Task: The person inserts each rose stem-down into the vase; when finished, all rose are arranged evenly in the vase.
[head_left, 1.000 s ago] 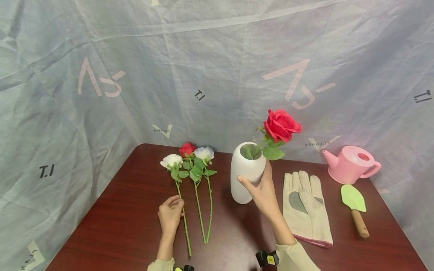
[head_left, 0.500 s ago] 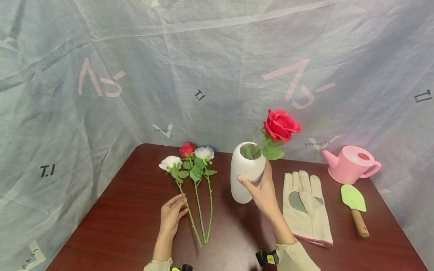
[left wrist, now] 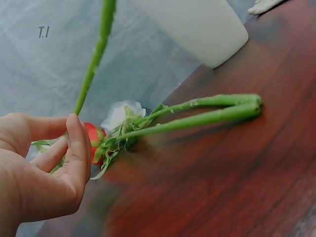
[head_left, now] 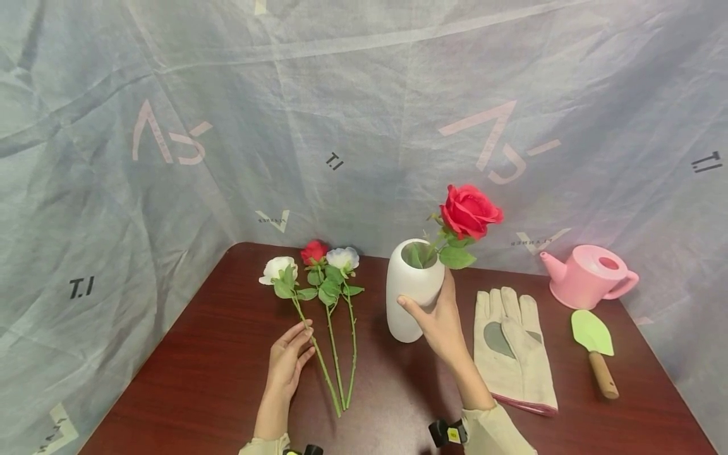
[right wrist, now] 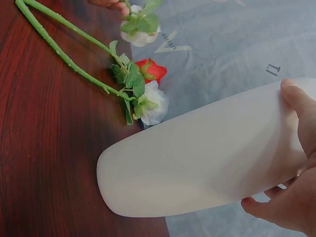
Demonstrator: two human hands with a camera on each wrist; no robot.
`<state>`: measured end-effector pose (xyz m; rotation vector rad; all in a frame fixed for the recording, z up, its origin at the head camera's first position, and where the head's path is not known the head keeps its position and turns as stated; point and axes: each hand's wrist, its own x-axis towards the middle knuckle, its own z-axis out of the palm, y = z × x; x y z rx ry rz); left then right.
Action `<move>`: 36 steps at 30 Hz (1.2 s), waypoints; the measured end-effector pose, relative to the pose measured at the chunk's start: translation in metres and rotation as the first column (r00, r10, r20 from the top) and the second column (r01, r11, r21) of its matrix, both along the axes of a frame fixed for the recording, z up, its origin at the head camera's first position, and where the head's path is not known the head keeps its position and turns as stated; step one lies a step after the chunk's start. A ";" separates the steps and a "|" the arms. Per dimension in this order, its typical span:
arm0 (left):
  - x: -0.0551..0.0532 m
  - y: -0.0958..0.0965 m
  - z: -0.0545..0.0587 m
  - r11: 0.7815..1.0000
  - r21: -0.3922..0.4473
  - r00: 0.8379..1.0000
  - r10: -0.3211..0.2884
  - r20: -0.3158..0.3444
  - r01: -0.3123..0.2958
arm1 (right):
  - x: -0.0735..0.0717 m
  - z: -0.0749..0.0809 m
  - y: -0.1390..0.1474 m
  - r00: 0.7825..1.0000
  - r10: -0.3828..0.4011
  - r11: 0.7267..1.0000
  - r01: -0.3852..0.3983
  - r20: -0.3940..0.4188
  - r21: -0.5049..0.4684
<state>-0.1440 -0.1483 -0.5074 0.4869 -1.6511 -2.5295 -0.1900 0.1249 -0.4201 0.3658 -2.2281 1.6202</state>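
My left hand (head_left: 287, 360) pinches the green stem (left wrist: 98, 49) of a white rose (head_left: 277, 270) between thumb and fingertips. The stem is lifted at a slant over the table, bloom toward the back left. My right hand (head_left: 445, 328) grips the side of a white vase (head_left: 402, 291), thumb in front and fingers round the far side, partly hidden. One large red rose (head_left: 471, 212) leans to the right out of the vase's mouth. Between the hands lie a red rose (head_left: 315, 252) and a pale bluish-white rose (head_left: 343, 258), their stem ends meeting near the front.
Right of the vase a cream work glove (head_left: 514, 354) lies flat on the dark red table (head_left: 188, 354). Farther right are a pink watering can (head_left: 586, 278) and a green trowel (head_left: 593, 332) with a wooden handle. A grey cloth backdrop (head_left: 364, 126) rises behind the table.
The white rose's bloom has shifted left while its stem end swung right, close to the other stems. My left hand moved slightly right and turned. The right hand and vase stay put.
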 end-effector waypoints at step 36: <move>-0.010 0.037 0.087 0.854 0.474 0.918 0.341 -0.203 -0.212 | -0.001 -0.001 0.001 1.000 0.002 1.000 -0.002 -0.007 0.001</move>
